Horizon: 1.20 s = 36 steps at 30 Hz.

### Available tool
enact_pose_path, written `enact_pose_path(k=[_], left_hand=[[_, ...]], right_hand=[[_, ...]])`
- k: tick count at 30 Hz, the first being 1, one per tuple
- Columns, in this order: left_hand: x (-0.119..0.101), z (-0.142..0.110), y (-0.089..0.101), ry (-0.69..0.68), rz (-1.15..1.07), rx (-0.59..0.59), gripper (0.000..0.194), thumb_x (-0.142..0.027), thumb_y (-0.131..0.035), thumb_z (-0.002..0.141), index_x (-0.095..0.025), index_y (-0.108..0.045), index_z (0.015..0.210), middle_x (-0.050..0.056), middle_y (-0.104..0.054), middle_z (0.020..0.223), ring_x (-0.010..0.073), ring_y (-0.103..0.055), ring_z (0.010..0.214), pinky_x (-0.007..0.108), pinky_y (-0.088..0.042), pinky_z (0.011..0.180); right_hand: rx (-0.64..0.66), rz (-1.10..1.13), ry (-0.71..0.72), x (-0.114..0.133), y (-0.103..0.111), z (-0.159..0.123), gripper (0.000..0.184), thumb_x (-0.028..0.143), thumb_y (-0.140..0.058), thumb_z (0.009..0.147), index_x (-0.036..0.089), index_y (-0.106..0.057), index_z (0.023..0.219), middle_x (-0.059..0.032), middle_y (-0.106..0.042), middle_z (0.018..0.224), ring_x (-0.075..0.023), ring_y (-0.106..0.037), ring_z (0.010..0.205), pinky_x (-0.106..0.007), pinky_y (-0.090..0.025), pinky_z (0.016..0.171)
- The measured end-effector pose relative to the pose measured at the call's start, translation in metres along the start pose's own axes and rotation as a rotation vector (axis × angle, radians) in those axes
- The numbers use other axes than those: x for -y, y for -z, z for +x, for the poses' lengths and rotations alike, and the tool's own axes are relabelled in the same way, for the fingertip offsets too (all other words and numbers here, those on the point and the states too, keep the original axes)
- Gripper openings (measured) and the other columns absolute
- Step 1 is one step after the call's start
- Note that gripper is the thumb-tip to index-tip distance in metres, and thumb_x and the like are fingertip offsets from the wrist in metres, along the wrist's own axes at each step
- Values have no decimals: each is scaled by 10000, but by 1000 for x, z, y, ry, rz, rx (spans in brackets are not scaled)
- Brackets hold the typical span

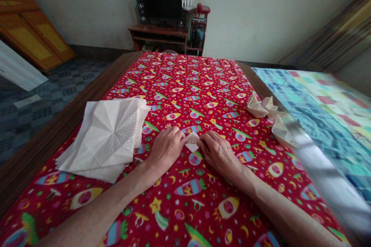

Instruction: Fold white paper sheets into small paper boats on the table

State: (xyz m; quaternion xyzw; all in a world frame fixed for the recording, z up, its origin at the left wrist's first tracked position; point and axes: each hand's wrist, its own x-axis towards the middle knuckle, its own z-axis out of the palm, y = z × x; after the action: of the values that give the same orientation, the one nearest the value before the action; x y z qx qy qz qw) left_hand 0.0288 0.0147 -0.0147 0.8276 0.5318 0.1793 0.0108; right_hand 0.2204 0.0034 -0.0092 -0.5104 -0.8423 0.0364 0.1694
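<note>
We see brown table (102, 85), wood-grain edge bare at left of frame. Red cloth (203, 85), rocket-and-star print, covers its middle. On cloth: creased white sheets (101, 139), stacked, left; three folded paper shapes (271, 108), right. Small folded paper (193, 146), centre: touching cloth or just above, we cannot tell.

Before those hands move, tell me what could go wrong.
The small white folded paper, held by the left hand and right hand, could crease crookedly if either slips. The uneven stack of creased white sheets might slide if bumped. The pale pointed paper shapes near the right edge of the brown wooden table could fall.
</note>
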Motion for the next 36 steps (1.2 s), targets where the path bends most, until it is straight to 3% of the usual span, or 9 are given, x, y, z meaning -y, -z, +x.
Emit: enact_pose_path(k=[6,14,20,36], left_hand=[[-4,4,6,60,-72,27,306,-460,-564,873,-194,-602,729,6,-598,760,184,-566,759,305,-378,693],[-1,14,11,113,-96,103,328,-486,-561,863,-208,-598,693,-10,-619,727,156,-575,682,273,-317,588],[5,16,15,167,-136,159,216,-416,-675,787,-221,-594,739,-35,-635,744,129,-565,637,243,-298,544],[21,11,11,147,-295,157,66,-289,-637,811,-229,-617,830,-26,-629,755,134,-584,666,232,-367,569]], right_hand=[[54,-1,-44,2,5,6,275,355,-440,956,171,-581,806,-40,-602,770,-142,-550,680,-246,-321,591],[150,70,-129,-6,6,22,313,458,-527,890,192,-594,739,1,-612,699,-100,-503,583,-232,-243,522],[231,162,-135,-14,13,27,176,354,-587,836,199,-612,756,23,-613,670,-91,-502,582,-216,-258,524],[254,227,-147,-20,16,22,113,296,-600,819,193,-623,779,21,-622,680,-95,-514,589,-201,-280,518]])
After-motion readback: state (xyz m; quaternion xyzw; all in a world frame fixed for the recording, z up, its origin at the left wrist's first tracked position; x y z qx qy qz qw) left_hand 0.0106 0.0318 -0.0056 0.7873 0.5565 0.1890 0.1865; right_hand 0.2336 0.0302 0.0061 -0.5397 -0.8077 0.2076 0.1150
